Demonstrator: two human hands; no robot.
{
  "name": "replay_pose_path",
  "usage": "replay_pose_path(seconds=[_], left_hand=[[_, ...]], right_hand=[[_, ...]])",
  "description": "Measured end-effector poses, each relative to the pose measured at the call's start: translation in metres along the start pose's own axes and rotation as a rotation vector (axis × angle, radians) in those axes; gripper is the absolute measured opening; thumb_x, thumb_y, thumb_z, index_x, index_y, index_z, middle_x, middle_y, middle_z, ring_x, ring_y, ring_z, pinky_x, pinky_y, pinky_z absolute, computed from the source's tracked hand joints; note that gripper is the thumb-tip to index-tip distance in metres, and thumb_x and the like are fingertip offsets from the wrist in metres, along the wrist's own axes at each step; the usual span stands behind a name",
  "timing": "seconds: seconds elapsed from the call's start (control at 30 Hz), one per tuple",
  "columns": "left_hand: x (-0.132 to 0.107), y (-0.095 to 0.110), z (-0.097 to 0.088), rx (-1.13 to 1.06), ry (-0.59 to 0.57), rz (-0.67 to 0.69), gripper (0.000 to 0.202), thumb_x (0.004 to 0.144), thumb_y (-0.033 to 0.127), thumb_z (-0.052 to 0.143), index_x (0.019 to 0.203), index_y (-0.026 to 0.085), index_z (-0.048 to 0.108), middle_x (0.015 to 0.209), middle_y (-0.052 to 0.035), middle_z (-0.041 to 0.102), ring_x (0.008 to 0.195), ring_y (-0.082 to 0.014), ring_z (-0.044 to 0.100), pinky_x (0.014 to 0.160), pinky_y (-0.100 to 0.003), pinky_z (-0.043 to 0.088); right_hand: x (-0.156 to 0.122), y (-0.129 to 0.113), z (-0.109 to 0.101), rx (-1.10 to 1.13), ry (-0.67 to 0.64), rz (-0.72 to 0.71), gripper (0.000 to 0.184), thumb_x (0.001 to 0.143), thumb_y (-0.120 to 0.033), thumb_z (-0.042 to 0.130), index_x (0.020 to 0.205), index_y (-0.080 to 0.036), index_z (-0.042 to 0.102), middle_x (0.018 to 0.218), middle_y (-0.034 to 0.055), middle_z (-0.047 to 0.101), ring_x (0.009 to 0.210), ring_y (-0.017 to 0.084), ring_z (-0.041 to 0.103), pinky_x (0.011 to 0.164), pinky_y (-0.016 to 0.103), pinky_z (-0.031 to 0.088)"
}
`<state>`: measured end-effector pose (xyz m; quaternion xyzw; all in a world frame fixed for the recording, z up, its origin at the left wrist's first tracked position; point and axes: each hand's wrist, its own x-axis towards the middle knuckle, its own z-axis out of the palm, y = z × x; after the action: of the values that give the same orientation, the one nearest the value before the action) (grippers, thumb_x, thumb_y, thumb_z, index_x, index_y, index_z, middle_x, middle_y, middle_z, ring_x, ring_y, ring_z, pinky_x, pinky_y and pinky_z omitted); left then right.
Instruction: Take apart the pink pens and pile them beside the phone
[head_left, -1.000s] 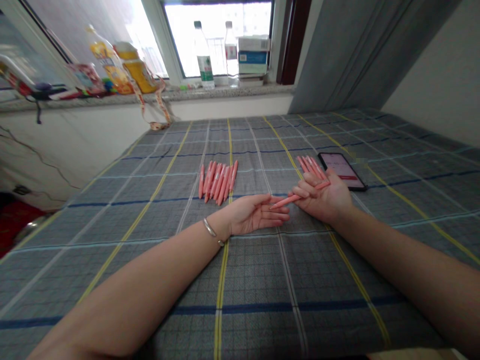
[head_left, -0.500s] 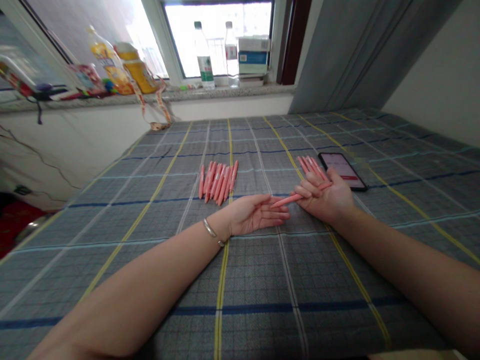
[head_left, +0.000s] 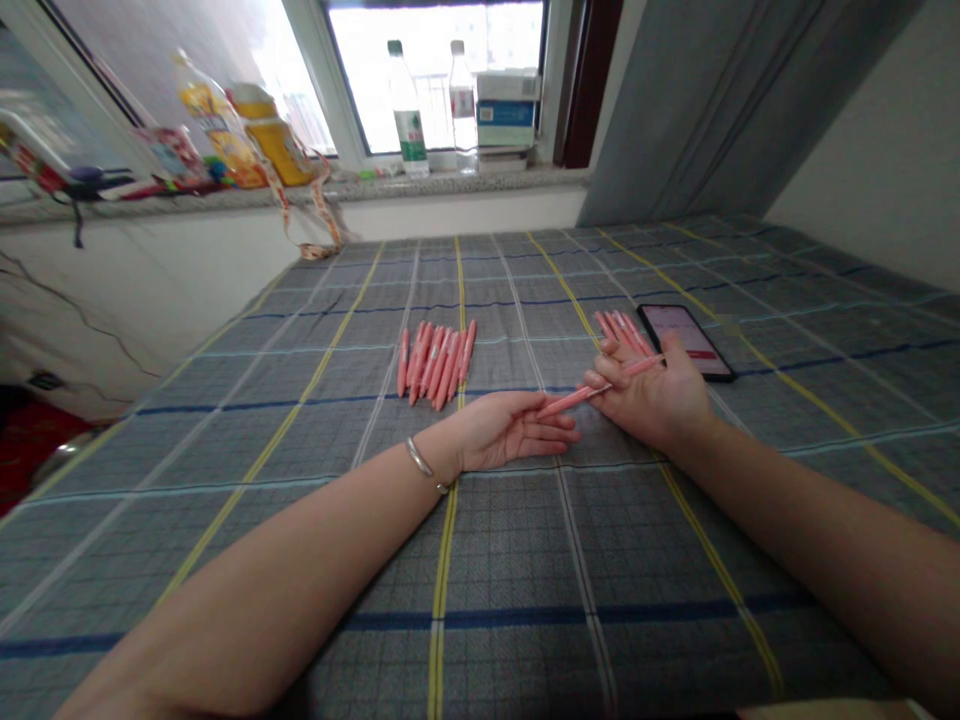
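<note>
A pink pen (head_left: 568,401) slants between my two hands. My right hand (head_left: 651,392), palm up, has its thumb and bent fingers closed on the pen's upper right part. My left hand (head_left: 517,430), with a silver bangle (head_left: 420,457) at the wrist, lies palm up with its fingers stretched out. The pen's lower left end rests at its thumb and forefinger. Beyond the left hand, several pink pens (head_left: 435,365) lie side by side on the checked cloth. Several more pink pens (head_left: 622,330) lie just behind my right hand, partly hidden by its fingers.
A phone (head_left: 686,340) with a lit screen lies beside the right-hand pens. The grey checked cloth (head_left: 300,560) covers the surface. On the windowsill (head_left: 360,188) stand clear bottles (head_left: 409,125), boxes (head_left: 508,112) and a yellow strapped bottle (head_left: 274,140).
The held pen has shifted slightly left, its lower end further into my left hand. My right fingers have moved a little left and up. The pen groups and phone stay put.
</note>
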<state>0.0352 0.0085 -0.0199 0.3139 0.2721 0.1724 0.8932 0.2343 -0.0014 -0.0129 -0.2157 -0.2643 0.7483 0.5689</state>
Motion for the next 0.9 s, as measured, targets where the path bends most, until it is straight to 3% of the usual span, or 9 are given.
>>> replay_pose_path(seconds=[0.2, 0.4, 0.67, 0.9], left_hand=[[-0.0003, 0.0004, 0.001, 0.029, -0.01, -0.041, 0.034, 0.09, 0.022, 0.032, 0.096, 0.003, 0.059, 0.081, -0.0134, 0.067, 0.074, -0.0134, 0.065, 0.078, -0.024, 0.047], [0.0, -0.0008, 0.0004, 0.05, -0.013, -0.03, 0.034, 0.09, 0.022, 0.033, 0.096, 0.002, 0.06, 0.08, -0.0129, 0.067, 0.074, -0.013, 0.065, 0.078, -0.024, 0.047], [-0.0003, -0.0009, 0.003, 0.068, -0.005, -0.013, 0.033, 0.089, 0.02, 0.033, 0.094, 0.002, 0.061, 0.08, -0.0137, 0.067, 0.073, -0.0133, 0.065, 0.077, -0.024, 0.048], [-0.0027, -0.0012, 0.0057, 0.094, 0.008, 0.034, 0.027, 0.087, 0.02, 0.041, 0.102, 0.007, 0.058, 0.082, -0.0117, 0.068, 0.074, -0.0132, 0.065, 0.076, -0.025, 0.049]], right_hand=[[-0.002, 0.0005, 0.0032, -0.039, -0.038, 0.005, 0.04, 0.091, -0.043, 0.019, 0.076, -0.023, 0.05, 0.046, -0.0047, 0.034, 0.044, 0.013, 0.04, 0.059, 0.031, 0.043], [-0.0047, 0.0004, 0.005, -0.019, -0.067, 0.009, 0.047, 0.09, -0.051, 0.016, 0.074, -0.023, 0.05, 0.042, -0.0059, 0.028, 0.044, 0.014, 0.036, 0.063, 0.034, 0.045], [-0.0012, -0.0032, 0.0001, -0.034, -0.067, 0.031, 0.035, 0.091, -0.033, 0.024, 0.07, -0.022, 0.051, 0.039, -0.0075, 0.022, 0.041, 0.012, 0.032, 0.065, 0.031, 0.045], [-0.0038, -0.0023, 0.0014, -0.015, -0.028, 0.008, 0.057, 0.087, -0.058, 0.014, 0.08, -0.02, 0.056, 0.042, -0.006, 0.028, 0.042, 0.013, 0.035, 0.053, 0.03, 0.041]])
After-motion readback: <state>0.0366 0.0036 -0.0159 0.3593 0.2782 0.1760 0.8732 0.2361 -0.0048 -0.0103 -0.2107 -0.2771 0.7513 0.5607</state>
